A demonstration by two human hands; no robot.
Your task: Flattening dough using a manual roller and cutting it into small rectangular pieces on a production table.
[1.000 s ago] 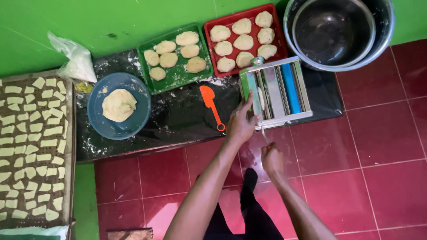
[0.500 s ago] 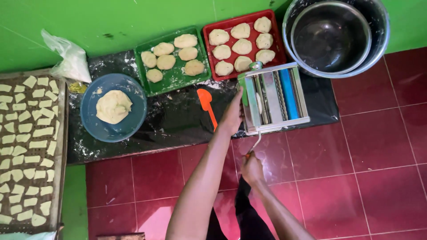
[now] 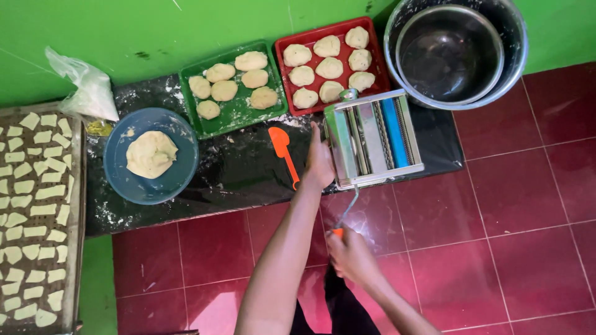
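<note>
A silver hand-cranked dough roller [image 3: 374, 138] with a blue strip stands on the black mat [image 3: 236, 177]. My left hand [image 3: 320, 162] presses against its left side. Below it, my right hand [image 3: 349, 254] grips the orange knob of the crank handle [image 3: 348, 209], which slants down from the machine. An orange spatula [image 3: 284, 152] lies on the mat just left of my left hand. A green tray [image 3: 233, 87] and a red tray [image 3: 329, 64] behind the machine hold flattened dough rounds.
A blue bowl [image 3: 150, 156] with a lump of dough sits at the left of the mat. A board [image 3: 37, 214] covered in several cut dough pieces lies far left, a plastic bag [image 3: 87, 87] behind it. Nested metal bowls [image 3: 453, 53] stand at the back right on red floor tiles.
My left hand has moved up from the mat's edge to the roller's side. My right hand has closed on the crank knob. The camera view has shifted slightly.
</note>
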